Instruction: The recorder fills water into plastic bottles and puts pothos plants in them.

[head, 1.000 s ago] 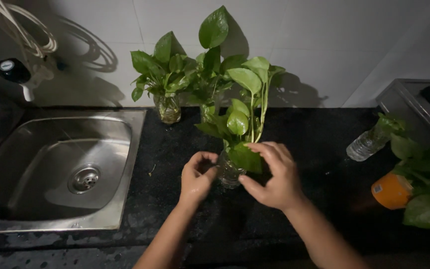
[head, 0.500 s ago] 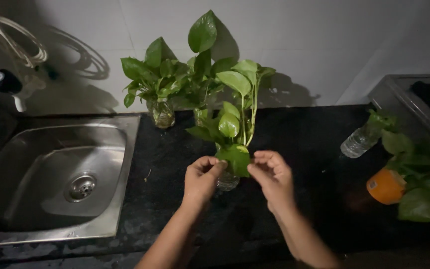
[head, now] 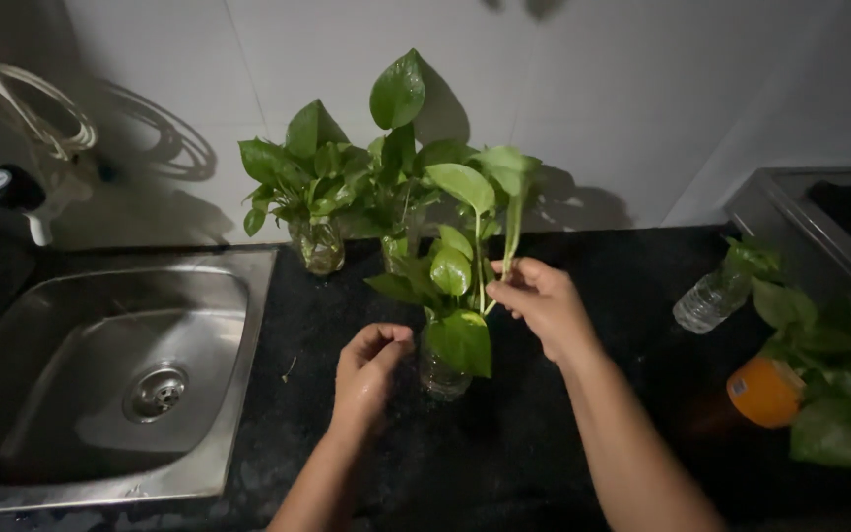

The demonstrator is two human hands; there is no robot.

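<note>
A small clear glass jar (head: 442, 374) stands on the black counter (head: 563, 443) and holds a green-leaved plant cutting (head: 460, 256). My right hand (head: 542, 303) pinches one of its stems about halfway up. My left hand (head: 369, 366) is curled loosely just left of the jar, close to it; whether it touches the glass is unclear. Behind stand two more glass jars with leafy cuttings, one at the left (head: 319, 246) and one behind the front plant (head: 396, 246).
A steel sink (head: 100, 374) with a drain lies to the left, a tap knob (head: 0, 185) and hose by the wall. At the right lie a clear bottle (head: 707, 300), an orange container (head: 765, 391) with leaves, and a steel appliance (head: 819, 222).
My right hand has risen from the jar's side to the stems and now pinches one. My left hand has drawn slightly away from the jar and curled.
</note>
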